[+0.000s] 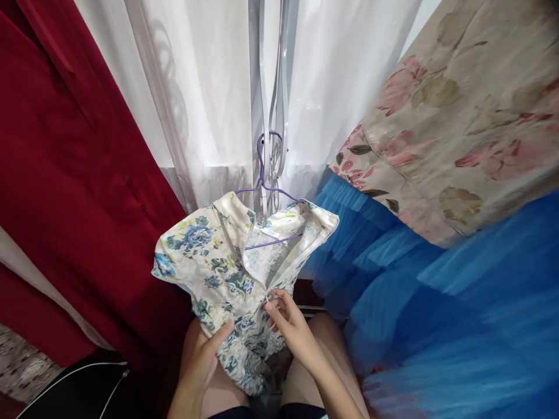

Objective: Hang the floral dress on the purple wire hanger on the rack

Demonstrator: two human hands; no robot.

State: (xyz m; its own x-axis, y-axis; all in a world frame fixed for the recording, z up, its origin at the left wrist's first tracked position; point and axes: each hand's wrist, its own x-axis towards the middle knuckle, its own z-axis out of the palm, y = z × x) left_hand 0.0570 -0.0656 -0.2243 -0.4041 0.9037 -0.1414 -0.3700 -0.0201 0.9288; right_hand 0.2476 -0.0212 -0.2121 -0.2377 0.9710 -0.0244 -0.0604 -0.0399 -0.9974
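Note:
A white dress or top with blue and green flowers [218,256] hangs on a purple hanger [261,185], its neckline spread wide and its lower part bunched toward my lap. My left hand [208,352] grips the garment's left edge, thumb on top and fingers hidden beneath the cloth. At the bottom of the neckline, my right hand [288,326] pinches the front opening with thumb and fingertips. Something small and pale shows by those fingertips, too small to name.
White curtains [209,87] and hanging white straps [265,75] are behind the hanger. A red curtain [87,192] stands at left. On the right are a floral cloth [437,128] and blue tulle [419,302]. A white cable [82,366] crosses a black surface at lower left.

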